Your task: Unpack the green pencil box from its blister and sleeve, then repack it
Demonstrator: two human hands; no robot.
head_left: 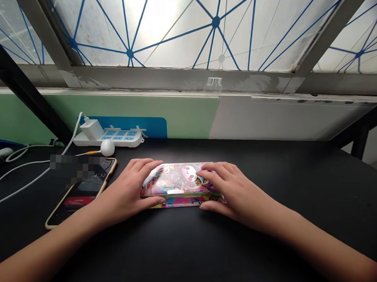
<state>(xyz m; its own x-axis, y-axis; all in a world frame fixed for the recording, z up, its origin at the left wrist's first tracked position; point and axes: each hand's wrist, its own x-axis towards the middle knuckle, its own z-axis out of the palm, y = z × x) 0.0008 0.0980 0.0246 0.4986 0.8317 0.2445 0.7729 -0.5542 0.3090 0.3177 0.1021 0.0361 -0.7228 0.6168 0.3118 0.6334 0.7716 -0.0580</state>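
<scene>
Box (169, 180): glossy, long, rectangular, multicolour print, round cartoon face on top. Sits mid-view on matte black counter (182, 254), between both hands. Phone (79, 202), smooth pale rim, at box's 9 o'clock; white plastic power strip (125, 142) at 10. Left hand (127, 190) in from 8 o'clock, right hand (234, 192) from 4, palms down. Fingers part-curled over top at 9 and 3 o'clock ends, thumbs at 6 o'clock edge, box gripped between.

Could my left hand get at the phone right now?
Probably yes: the phone lies nearby with no visible barrier, though your left hand would have to leave the colorful box.
</scene>
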